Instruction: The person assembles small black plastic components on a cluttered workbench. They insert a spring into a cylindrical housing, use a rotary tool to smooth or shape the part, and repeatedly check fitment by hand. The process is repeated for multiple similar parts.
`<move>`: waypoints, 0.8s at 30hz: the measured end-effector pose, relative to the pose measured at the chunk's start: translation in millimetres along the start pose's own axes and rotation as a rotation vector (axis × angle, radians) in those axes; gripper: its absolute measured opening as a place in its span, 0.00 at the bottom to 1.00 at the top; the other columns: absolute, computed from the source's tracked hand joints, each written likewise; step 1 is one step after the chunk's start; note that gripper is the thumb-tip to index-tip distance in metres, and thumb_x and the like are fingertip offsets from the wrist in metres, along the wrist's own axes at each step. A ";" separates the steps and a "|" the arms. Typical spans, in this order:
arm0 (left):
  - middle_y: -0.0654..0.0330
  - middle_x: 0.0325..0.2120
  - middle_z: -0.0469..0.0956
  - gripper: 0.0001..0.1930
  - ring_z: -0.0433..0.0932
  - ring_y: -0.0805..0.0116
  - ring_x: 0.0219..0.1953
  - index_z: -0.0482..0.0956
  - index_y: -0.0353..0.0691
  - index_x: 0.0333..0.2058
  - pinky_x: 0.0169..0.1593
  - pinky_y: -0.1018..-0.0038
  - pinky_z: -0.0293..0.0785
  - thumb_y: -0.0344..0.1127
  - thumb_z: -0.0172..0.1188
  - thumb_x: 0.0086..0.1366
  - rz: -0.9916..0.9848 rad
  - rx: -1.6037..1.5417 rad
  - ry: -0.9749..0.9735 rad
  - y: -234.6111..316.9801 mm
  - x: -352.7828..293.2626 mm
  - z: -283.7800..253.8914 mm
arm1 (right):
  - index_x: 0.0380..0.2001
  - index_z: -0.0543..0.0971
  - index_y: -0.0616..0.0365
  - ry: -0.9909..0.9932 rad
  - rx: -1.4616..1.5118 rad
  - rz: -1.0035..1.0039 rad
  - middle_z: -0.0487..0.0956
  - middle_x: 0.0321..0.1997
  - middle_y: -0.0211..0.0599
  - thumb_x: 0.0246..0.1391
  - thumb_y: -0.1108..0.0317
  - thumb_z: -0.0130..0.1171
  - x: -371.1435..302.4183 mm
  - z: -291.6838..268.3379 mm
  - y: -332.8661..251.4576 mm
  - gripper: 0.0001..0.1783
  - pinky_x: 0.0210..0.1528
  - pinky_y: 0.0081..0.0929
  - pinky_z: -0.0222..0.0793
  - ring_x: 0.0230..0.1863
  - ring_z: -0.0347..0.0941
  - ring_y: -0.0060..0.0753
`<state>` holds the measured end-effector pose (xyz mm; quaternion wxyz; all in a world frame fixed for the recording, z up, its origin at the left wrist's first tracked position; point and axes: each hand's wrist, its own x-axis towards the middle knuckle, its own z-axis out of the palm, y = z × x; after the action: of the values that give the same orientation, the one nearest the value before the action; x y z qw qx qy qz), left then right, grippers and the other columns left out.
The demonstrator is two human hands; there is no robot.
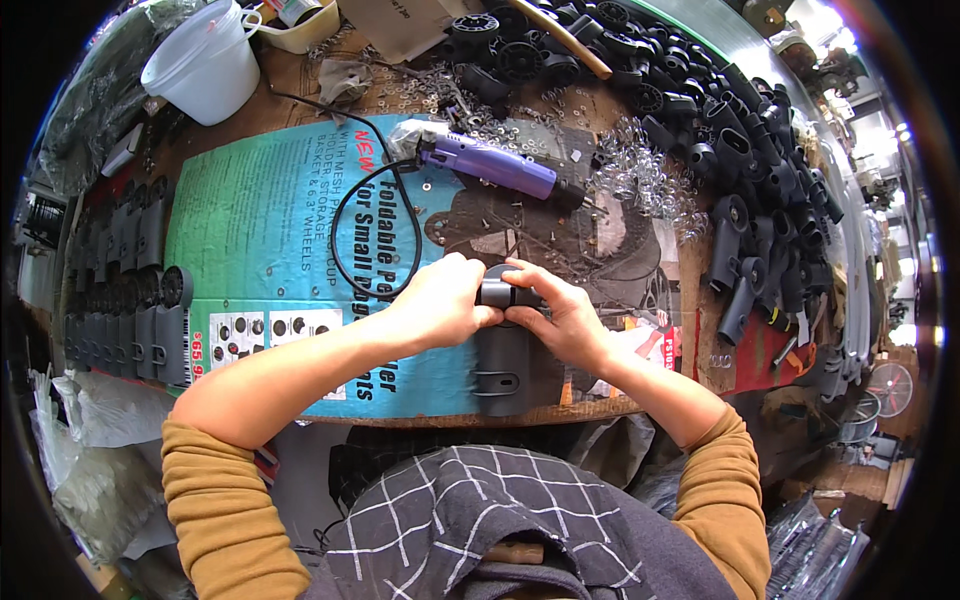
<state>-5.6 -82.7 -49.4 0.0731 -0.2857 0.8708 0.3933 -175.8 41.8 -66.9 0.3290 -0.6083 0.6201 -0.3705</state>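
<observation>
Both my hands are closed on a dark plastic caster housing [503, 355] at the front middle of the table. Its longer, slotted end points toward me, and its rounded top sits between my fingers. My left hand [447, 295] grips the left side with thumb and fingers. From the right, my right hand [558, 315] pinches the same top part, forefinger over it and thumb below. Beyond my hands lies a purple electric screwdriver [490, 168], its tip to the right and its black cord [340, 235] looped to the left.
A turquoise printed cardboard sheet [250, 220] covers the tabletop. Wire springs [650, 175] and a heap of black plastic parts [735, 150] lie right. Similar housings [140, 330] stand in rows left. Small metal pieces [415, 95], a white bucket [205, 70] and a wooden stick [565, 40] lie farther back.
</observation>
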 end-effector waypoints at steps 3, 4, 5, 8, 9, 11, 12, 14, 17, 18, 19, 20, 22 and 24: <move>0.47 0.40 0.78 0.28 0.77 0.52 0.46 0.74 0.33 0.48 0.50 0.61 0.72 0.44 0.69 0.54 -0.047 0.021 -0.020 2.9 1.9 1.4 | 0.50 0.75 0.58 0.052 0.032 -0.032 0.74 0.58 0.50 0.53 0.69 0.65 -8.8 8.2 13.6 0.21 0.58 0.35 0.69 0.56 0.74 0.48; 0.48 0.40 0.78 0.28 0.77 0.56 0.45 0.74 0.32 0.48 0.49 0.64 0.72 0.43 0.70 0.53 -0.131 -0.143 -0.070 3.7 4.7 -0.6 | 0.50 0.75 0.58 0.080 0.037 -0.051 0.74 0.58 0.49 0.53 0.69 0.65 -10.0 10.5 18.5 0.21 0.57 0.35 0.69 0.56 0.74 0.47; 0.50 0.39 0.78 0.28 0.77 0.60 0.44 0.74 0.30 0.48 0.49 0.67 0.72 0.42 0.70 0.53 -0.215 -0.313 -0.121 6.1 7.3 -1.3 | 0.51 0.74 0.58 0.104 0.040 -0.067 0.74 0.59 0.48 0.53 0.70 0.65 -13.7 10.9 22.4 0.21 0.57 0.34 0.69 0.57 0.74 0.47; 0.57 0.37 0.77 0.28 0.74 0.72 0.40 0.74 0.30 0.47 0.44 0.75 0.69 0.41 0.69 0.50 -0.458 -0.642 -0.149 17.4 15.0 -1.1 | 0.50 0.73 0.57 0.120 0.264 -0.031 0.75 0.59 0.47 0.53 0.70 0.65 -18.1 9.9 30.9 0.21 0.57 0.34 0.69 0.57 0.74 0.43; 0.58 0.37 0.76 0.27 0.73 0.71 0.40 0.75 0.33 0.47 0.44 0.73 0.68 0.43 0.68 0.51 -0.530 -0.738 -0.169 21.6 18.9 -1.8 | 0.51 0.72 0.57 0.124 0.278 -0.027 0.75 0.57 0.46 0.54 0.70 0.65 -17.9 9.4 31.5 0.21 0.56 0.34 0.69 0.56 0.74 0.41; 0.61 0.37 0.75 0.24 0.71 0.70 0.42 0.76 0.40 0.45 0.48 0.70 0.64 0.48 0.65 0.53 -0.543 -0.871 -0.200 29.7 19.5 2.0 | 0.52 0.70 0.56 0.122 0.300 -0.041 0.75 0.55 0.44 0.54 0.71 0.64 -19.6 9.3 28.7 0.23 0.56 0.32 0.69 0.55 0.73 0.37; 0.60 0.37 0.75 0.23 0.70 0.70 0.42 0.76 0.40 0.44 0.48 0.70 0.64 0.47 0.65 0.54 -0.536 -0.894 -0.126 33.7 17.3 5.7 | 0.52 0.69 0.56 0.131 0.305 0.022 0.75 0.53 0.43 0.54 0.71 0.64 -20.6 9.5 25.6 0.23 0.56 0.32 0.69 0.54 0.73 0.35; 0.60 0.37 0.75 0.21 0.70 0.71 0.43 0.76 0.38 0.44 0.49 0.72 0.64 0.44 0.64 0.55 -0.530 -0.927 0.086 43.0 9.4 17.5 | 0.59 0.61 0.54 0.126 0.553 0.116 0.74 0.50 0.39 0.52 0.73 0.66 -23.8 14.2 14.7 0.34 0.58 0.30 0.67 0.54 0.71 0.31; 0.60 0.40 0.75 0.22 0.71 0.73 0.44 0.72 0.33 0.49 0.51 0.76 0.67 0.35 0.63 0.57 -0.096 -1.017 0.170 46.1 -15.4 19.6 | 0.60 0.65 0.54 0.056 1.022 0.392 0.75 0.52 0.33 0.46 0.76 0.70 -40.3 7.5 -8.7 0.37 0.59 0.30 0.67 0.56 0.71 0.27; 0.60 0.41 0.75 0.23 0.72 0.73 0.45 0.71 0.33 0.50 0.51 0.76 0.67 0.34 0.64 0.57 0.008 -1.030 0.181 47.5 -24.9 18.6 | 0.60 0.67 0.54 -0.053 1.147 0.467 0.75 0.53 0.32 0.44 0.77 0.70 -42.3 3.4 -16.4 0.38 0.60 0.30 0.67 0.56 0.71 0.26; 0.60 0.42 0.75 0.26 0.72 0.74 0.46 0.69 0.34 0.53 0.53 0.76 0.68 0.33 0.65 0.56 0.075 -0.960 0.189 47.7 -35.9 15.3 | 0.58 0.69 0.57 -0.017 1.180 0.323 0.75 0.54 0.32 0.42 0.79 0.71 -48.3 3.7 -26.5 0.37 0.60 0.29 0.66 0.56 0.71 0.25; 0.59 0.42 0.75 0.28 0.73 0.72 0.47 0.69 0.34 0.53 0.53 0.75 0.68 0.34 0.67 0.55 0.175 -0.887 0.188 48.8 -45.8 11.5 | 0.59 0.68 0.57 -0.009 1.010 0.214 0.76 0.54 0.31 0.42 0.77 0.71 -49.7 -0.5 -34.4 0.38 0.61 0.29 0.66 0.55 0.71 0.24; 0.56 0.36 0.75 0.28 0.75 0.64 0.43 0.72 0.33 0.48 0.51 0.69 0.71 0.41 0.68 0.50 0.346 -0.615 0.348 52.7 -63.0 5.9 | 0.56 0.70 0.59 -0.030 0.795 0.154 0.76 0.52 0.30 0.43 0.75 0.72 -51.7 -8.0 -49.1 0.35 0.60 0.28 0.66 0.53 0.72 0.23; 0.51 0.32 0.74 0.31 0.75 0.51 0.37 0.72 0.35 0.36 0.44 0.60 0.70 0.55 0.73 0.46 0.436 -0.169 0.511 58.2 -74.5 6.3 | 0.48 0.75 0.59 0.018 0.255 0.057 0.79 0.42 0.36 0.41 0.72 0.71 -56.5 -10.6 -63.1 0.28 0.50 0.28 0.71 0.45 0.76 0.27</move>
<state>23.0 -14.7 10.1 -0.2569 -0.1872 0.8658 0.3863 -150.2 99.8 -9.7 0.4082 -0.5405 0.5879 -0.4422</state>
